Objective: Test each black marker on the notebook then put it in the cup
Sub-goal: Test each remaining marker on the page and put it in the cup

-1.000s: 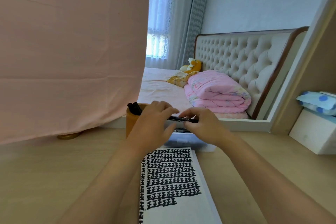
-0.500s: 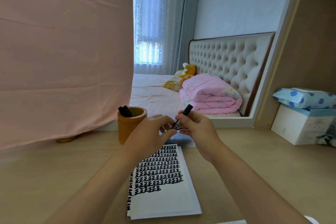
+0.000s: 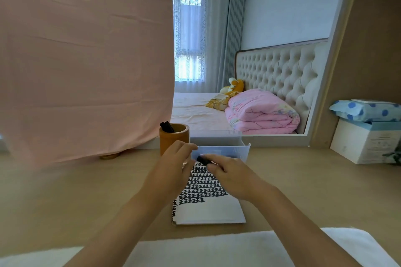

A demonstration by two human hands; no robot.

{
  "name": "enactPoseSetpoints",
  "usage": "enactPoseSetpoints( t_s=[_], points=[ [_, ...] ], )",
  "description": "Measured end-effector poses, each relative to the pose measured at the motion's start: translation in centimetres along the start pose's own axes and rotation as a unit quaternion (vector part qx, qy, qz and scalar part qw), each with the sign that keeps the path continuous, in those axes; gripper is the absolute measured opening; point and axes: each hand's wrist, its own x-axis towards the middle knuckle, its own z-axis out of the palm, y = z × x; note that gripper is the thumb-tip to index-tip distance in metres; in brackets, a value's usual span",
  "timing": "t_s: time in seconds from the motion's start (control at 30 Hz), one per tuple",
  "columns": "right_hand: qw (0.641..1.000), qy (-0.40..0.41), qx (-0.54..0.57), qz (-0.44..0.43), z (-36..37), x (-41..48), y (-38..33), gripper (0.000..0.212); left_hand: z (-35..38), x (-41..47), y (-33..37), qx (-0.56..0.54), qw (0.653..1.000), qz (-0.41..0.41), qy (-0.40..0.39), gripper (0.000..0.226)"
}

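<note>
The black marker is gripped by the curled fingers of the right hand, low over the far edge of the notebook. The left hand is just beside its end; I cannot tell whether it pinches anything. Both hands hide the page's top rows. Behind stand a clear plastic drawer and the wooden cup holding markers. Half a second ago the marker tilted steeply up; now it lies nearly level

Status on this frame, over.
Right hand grips marker over notebook. Left hand at its end, hold unclear. Cup just beyond left hand, nothing else between.
</note>
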Motion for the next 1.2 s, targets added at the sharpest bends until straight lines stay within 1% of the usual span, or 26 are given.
enactPoseSetpoints(
  t_s=[0.1, 0.23, 0.37, 0.53, 0.63, 0.73, 0.8, 0.83, 0.87, 0.93, 0.97, 1.0, 1.1, 1.13, 1.2],
  points=[
    [1.000, -0.014, -0.027, -0.002, 0.7, -0.9, 0.3, 0.015, 0.9, -1.7, 0.0, 0.022, 1.000, 0.019, -0.009, 0.036],
    [0.996, -0.016, -0.079, -0.041, 1.3, -1.3, 1.2, 0.018, 1.8, -3.1, -0.5, 0.050, 0.996, 0.066, -0.028, 0.033],
    [0.990, -0.005, -0.111, -0.087, 1.3, -1.0, 1.8, 0.020, 2.0, -3.1, -0.8, 0.055, 0.995, 0.075, -0.037, 0.034],
    [0.987, -0.009, -0.129, -0.098, 2.0, -0.9, 2.1, 0.018, 1.9, -2.9, -1.3, 0.094, 0.987, 0.119, -0.057, 0.023],
    [0.986, 0.012, -0.125, -0.112, 2.3, -0.8, 2.3, 0.020, 2.0, -2.7, -1.5, 0.105, 0.983, 0.131, -0.070, 0.021],
    [0.974, 0.057, -0.157, -0.151, 2.5, -0.8, 2.6, 0.026, 2.0, -2.6, -1.3, 0.096, 0.987, 0.101, -0.078, 0.022],
    [0.960, 0.091, -0.186, -0.189, 2.5, -0.7, 2.5, 0.030, 1.8, -2.5, -1.1, 0.066, 0.992, 0.042, -0.095, 0.023],
    [0.947, 0.116, -0.210, -0.213, 2.4, -0.6, 2.4, 0.032, 1.7, -2.4, -1.0, 0.049, 0.992, 0.012, -0.111, 0.023],
    [0.933, 0.138, -0.235, -0.234, 2.4, -0.6, 2.3, 0.030, 1.6, -2.4, -1.1, 0.033, 0.991, -0.013, -0.128, 0.026],
    [0.917, 0.158, -0.264, -0.255, 2.4, -0.6, 2.1, 0.023, 1.3, -2.4, -1.3, 0.005, 0.989, -0.032, -0.143, 0.030],
    [0.917, 0.156, -0.262, -0.255, 2.4, -0.6, 1.9, 0.022, 1.1, -2.5, -1.4, -0.005, 0.989, -0.030, -0.146, 0.029],
    [0.927, 0.141, -0.249, -0.242, 2.5, -0.7, 1.7, 0.023, 0.9, -2.5, -1.4, -0.009, 0.989, -0.022, -0.144, 0.026],
    [0.972, 0.077, -0.168, -0.145, 2.4, -1.0, 1.5, 0.024, 0.1, -2.7, -1.9, 0.025, 0.994, 0.023, -0.108, 0.021],
    [0.981, 0.067, -0.143, -0.113, 2.1, -1.1, 1.8, 0.024, -0.3, -2.8, -2.4, 0.031, 0.995, 0.015, -0.091, 0.021],
    [0.990, 0.065, -0.108, -0.066, 1.2, -1.5, 2.4, 0.024, -1.1, -3.0, -3.7, 0.032, 0.996, -0.039, -0.069, 0.021]
  ],
)
